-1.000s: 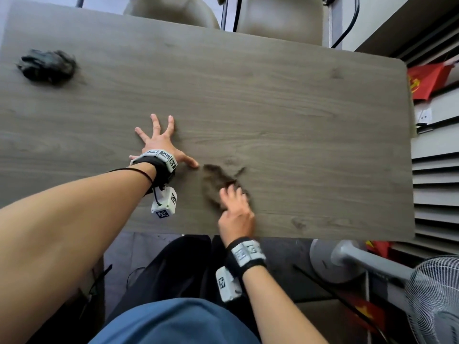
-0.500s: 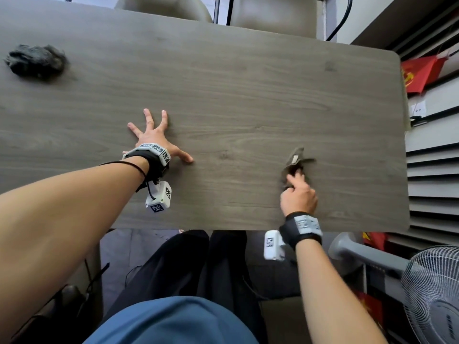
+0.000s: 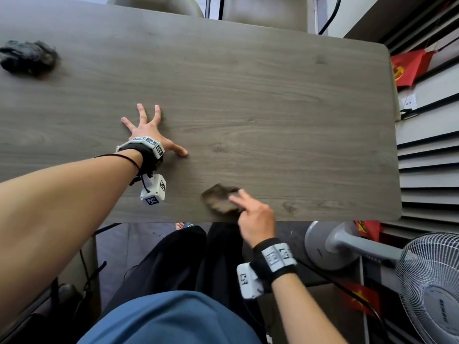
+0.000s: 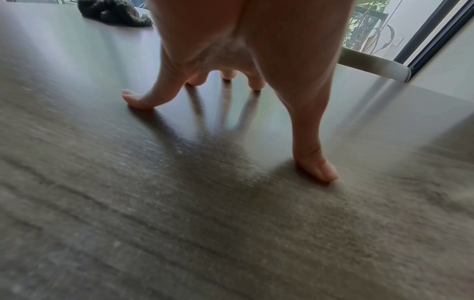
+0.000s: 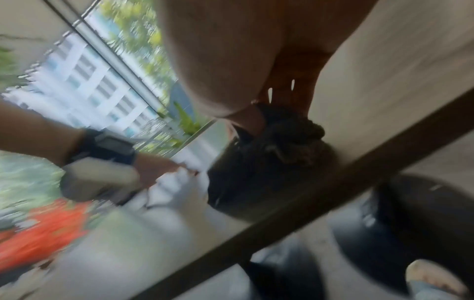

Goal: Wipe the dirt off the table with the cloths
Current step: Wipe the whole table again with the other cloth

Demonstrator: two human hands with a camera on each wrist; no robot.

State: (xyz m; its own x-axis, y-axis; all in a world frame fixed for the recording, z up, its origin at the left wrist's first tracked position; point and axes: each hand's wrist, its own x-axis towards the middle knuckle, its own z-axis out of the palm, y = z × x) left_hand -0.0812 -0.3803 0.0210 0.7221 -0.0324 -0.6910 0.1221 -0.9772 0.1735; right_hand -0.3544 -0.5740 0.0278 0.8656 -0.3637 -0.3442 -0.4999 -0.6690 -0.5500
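Note:
A crumpled brown cloth (image 3: 218,198) lies on the grey wood-grain table (image 3: 273,108), close to its near edge. My right hand (image 3: 244,207) grips this cloth, index finger stretched over it and thumb pressed into it; in the blurred right wrist view the brown cloth (image 5: 290,138) is bunched under the right hand (image 5: 256,113). My left hand (image 3: 151,125) rests splayed on the table to the left, holding nothing. In the left wrist view the left hand (image 4: 231,81) stands on its fingertips. A second, dark cloth (image 3: 27,57) sits bunched at the far left, also visible as the dark cloth (image 4: 113,12).
Two pale chair backs (image 3: 263,11) stand beyond the far edge. Right of the table are slatted panels (image 3: 429,170) and red flags (image 3: 407,68). A grey standing fan (image 3: 427,281) is at the lower right. My legs (image 3: 188,264) are under the near edge.
My right hand swept the brown cloth to the right, then back left and closer to the near edge. The left hand stayed planted in place.

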